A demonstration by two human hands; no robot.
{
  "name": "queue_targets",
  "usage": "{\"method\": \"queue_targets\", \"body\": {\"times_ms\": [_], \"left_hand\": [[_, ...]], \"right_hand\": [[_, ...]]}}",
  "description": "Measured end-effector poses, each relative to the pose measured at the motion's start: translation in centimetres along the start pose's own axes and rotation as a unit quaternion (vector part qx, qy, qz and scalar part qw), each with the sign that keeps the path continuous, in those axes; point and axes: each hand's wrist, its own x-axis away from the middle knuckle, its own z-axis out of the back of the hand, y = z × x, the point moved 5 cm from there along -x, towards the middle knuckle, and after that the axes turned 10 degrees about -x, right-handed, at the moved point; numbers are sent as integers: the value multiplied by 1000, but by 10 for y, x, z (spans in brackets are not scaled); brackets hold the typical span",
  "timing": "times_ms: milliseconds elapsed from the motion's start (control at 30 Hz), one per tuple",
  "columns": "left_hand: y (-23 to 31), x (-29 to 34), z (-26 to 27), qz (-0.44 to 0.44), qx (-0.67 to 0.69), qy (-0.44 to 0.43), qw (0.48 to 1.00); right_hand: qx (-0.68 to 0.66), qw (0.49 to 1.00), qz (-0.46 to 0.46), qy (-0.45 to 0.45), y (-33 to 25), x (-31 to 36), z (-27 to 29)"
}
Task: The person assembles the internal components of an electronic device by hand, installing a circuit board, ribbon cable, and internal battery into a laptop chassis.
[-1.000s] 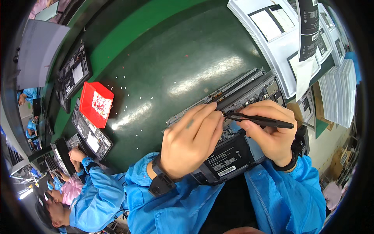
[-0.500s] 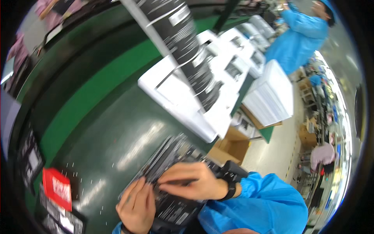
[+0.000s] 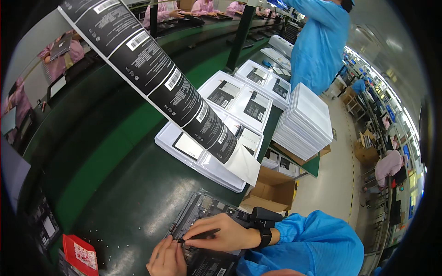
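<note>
An opened laptop chassis [image 3: 202, 207] with exposed boards and a black battery [image 3: 207, 266] lies at the near edge of the bench. Over it, my right hand [image 3: 223, 233] pinches a slim black pointed tool [image 3: 202, 234] shaped like tweezers, its tip angled down-left. My left hand [image 3: 168, 258] rests at the chassis's left edge, with its bent fingers pressed together beside that tip. Whatever those fingertips pinch is too small or hidden to make out. Both hands cover part of the chassis.
A long strip of black labels [image 3: 170, 87] slants above white trays [image 3: 221, 172] holding batteries. Stacked white trays [image 3: 304, 122] stand right, above an open cardboard box [image 3: 271, 188]. Left lie a red box of tiny pieces [image 3: 80, 255] and another chassis [image 3: 46, 223]. A blue-gowned co-worker [image 3: 317, 46] stands beyond.
The view has shifted, showing more of the label strip and trays. My hands stay together over the chassis, and the black tool's tip now reaches my left fingertips.
</note>
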Motion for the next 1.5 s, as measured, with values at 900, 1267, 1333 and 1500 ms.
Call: {"method": "queue_targets", "body": {"times_ms": [900,1267,1333,1500], "left_hand": [[3,-3,14,1,69,48,996],[-36,13,50,128,-28,112,985],[-57,31,60,231,-57,113,965],[-106,85,74,415,-129,92,896]], "right_hand": [[-49,996,-71,-24,-2,-3,4],[-210,971,-113,-6,-2,8,3],[-205,970,-127,-23,-3,0,11],[-131,983,-94,87,-23,-8,42]]}}
